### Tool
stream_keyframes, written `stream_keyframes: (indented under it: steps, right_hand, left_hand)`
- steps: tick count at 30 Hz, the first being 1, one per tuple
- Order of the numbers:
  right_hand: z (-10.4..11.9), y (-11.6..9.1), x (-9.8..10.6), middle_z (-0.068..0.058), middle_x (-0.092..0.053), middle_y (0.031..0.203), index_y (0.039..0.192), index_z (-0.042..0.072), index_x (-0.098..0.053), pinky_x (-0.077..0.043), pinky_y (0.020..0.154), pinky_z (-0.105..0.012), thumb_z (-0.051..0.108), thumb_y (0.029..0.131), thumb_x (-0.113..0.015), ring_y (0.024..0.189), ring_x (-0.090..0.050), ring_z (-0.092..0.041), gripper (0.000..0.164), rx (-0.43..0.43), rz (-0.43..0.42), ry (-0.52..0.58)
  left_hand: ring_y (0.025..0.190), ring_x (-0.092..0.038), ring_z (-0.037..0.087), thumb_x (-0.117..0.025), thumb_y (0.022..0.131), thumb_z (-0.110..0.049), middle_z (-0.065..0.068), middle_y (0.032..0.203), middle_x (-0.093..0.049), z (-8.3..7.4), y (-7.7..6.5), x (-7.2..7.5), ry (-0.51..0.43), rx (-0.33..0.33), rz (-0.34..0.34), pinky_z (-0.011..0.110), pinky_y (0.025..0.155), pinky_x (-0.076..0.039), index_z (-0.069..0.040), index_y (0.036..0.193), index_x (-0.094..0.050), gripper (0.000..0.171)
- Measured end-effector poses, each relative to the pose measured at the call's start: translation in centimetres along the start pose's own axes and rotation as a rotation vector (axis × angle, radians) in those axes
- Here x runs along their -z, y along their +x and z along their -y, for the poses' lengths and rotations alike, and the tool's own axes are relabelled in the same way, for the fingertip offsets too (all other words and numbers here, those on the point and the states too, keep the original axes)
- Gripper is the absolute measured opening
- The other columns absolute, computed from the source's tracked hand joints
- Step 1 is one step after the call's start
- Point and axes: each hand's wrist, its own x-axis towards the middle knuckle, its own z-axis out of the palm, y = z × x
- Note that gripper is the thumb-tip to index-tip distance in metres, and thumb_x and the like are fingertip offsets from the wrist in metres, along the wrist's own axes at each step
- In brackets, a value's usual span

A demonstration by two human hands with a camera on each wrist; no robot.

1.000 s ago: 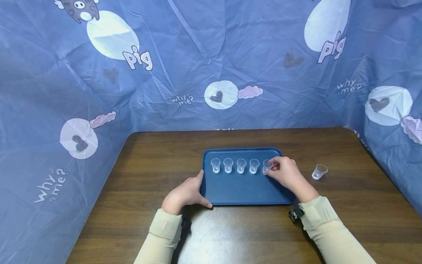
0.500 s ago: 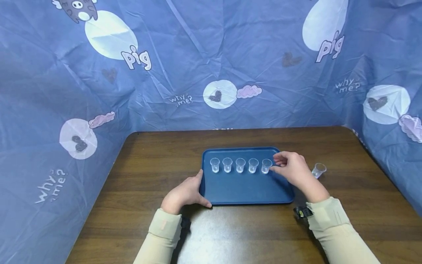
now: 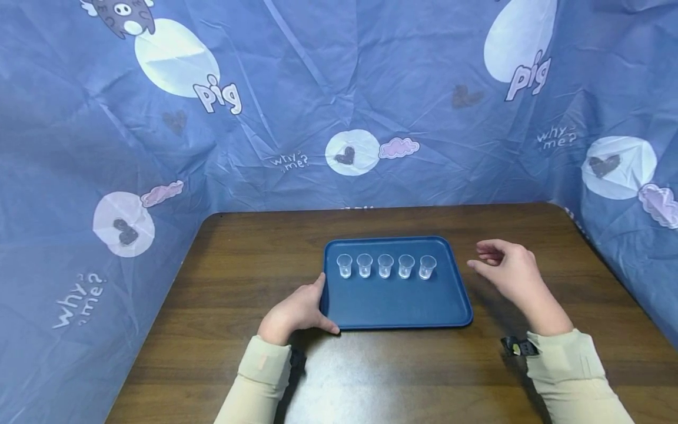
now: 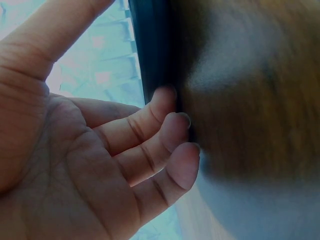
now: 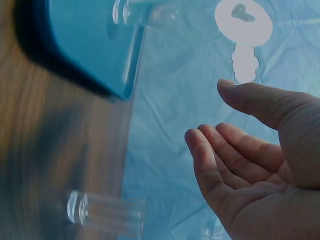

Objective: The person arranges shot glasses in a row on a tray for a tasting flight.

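My left hand (image 3: 295, 313) rests at the near left corner of a blue tray (image 3: 392, 306), its fingers along the left side and its thumb by the front edge. In the left wrist view, fingertips (image 4: 182, 165) meet the tray's dark edge (image 4: 150, 50). Several small clear plastic cups stand upright in a row across the tray, the rightmost cup (image 3: 427, 267) included. Right of the tray, my right hand (image 3: 511, 274) hovers empty, thumb and fingers apart. Another clear cup (image 5: 105, 212) stands on the table in the right wrist view; in the head view my right hand hides it.
The brown wooden table (image 3: 254, 253) reaches back to a blue patterned cloth (image 3: 296, 118), which also hangs along both sides. A bright light reflection (image 3: 349, 377) lies on the table in front of the tray.
My right hand has let go of the rightmost cup on the tray and moved right, off the tray and in front of the loose cup. My left hand has stayed at the tray.
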Motion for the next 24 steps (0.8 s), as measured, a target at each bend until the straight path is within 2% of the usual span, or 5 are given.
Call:
stream_keyframes:
  steps: [11, 16, 19, 24]
  right_hand:
    - [-2.0, -1.0, 2.5, -0.023, -0.073, 0.102, 0.114, -0.008, -0.07, -0.042, 0.064, -0.007, 0.017, 0.084, -0.086, 0.087, -0.071, -0.036, 0.041, -0.013, -0.076, -0.048]
    - [-2.7, -1.2, 3.1, -0.023, -0.073, 0.102, 0.114, -0.008, -0.07, -0.042, 0.066, -0.006, 0.017, 0.084, -0.086, 0.087, -0.07, -0.032, 0.042, -0.014, -0.094, -0.045]
    - [-3.0, -1.3, 3.5, -0.023, -0.073, 0.104, 0.115, -0.007, -0.07, -0.042, 0.067, -0.006, 0.019, 0.084, -0.086, 0.086, -0.07, -0.023, 0.043, -0.026, -0.096, -0.045]
    - [-3.7, -1.4, 3.8, -0.024, -0.072, 0.105, 0.117, -0.007, -0.07, -0.042, 0.067, -0.005, 0.02, 0.084, -0.087, 0.079, -0.059, 0.01, 0.046, -0.04, -0.106, -0.027]
  left_hand:
    - [0.134, -0.046, 0.035, -0.097, 0.068, -0.036, 0.03, 0.152, -0.04, -0.1, 0.0, -0.1, 0.0, 0.001, -0.004, 0.046, 0.109, -0.039, 0.01, 0.158, -0.016, 0.129]
    - [0.134, -0.046, 0.036, -0.097, 0.069, -0.036, 0.03, 0.152, -0.04, -0.1, 0.0, -0.1, -0.001, 0.001, -0.006, 0.047, 0.109, -0.039, 0.01, 0.158, -0.016, 0.129]
    - [0.135, -0.045, 0.035, -0.097, 0.069, -0.036, 0.029, 0.153, -0.039, -0.1, 0.0, -0.1, 0.0, 0.007, -0.004, 0.047, 0.109, -0.038, 0.009, 0.158, -0.015, 0.129]
    - [0.136, -0.044, 0.035, -0.097, 0.069, -0.036, 0.028, 0.154, -0.038, -0.1, 0.0, -0.1, -0.006, 0.01, -0.005, 0.047, 0.11, -0.037, 0.008, 0.159, -0.015, 0.13]
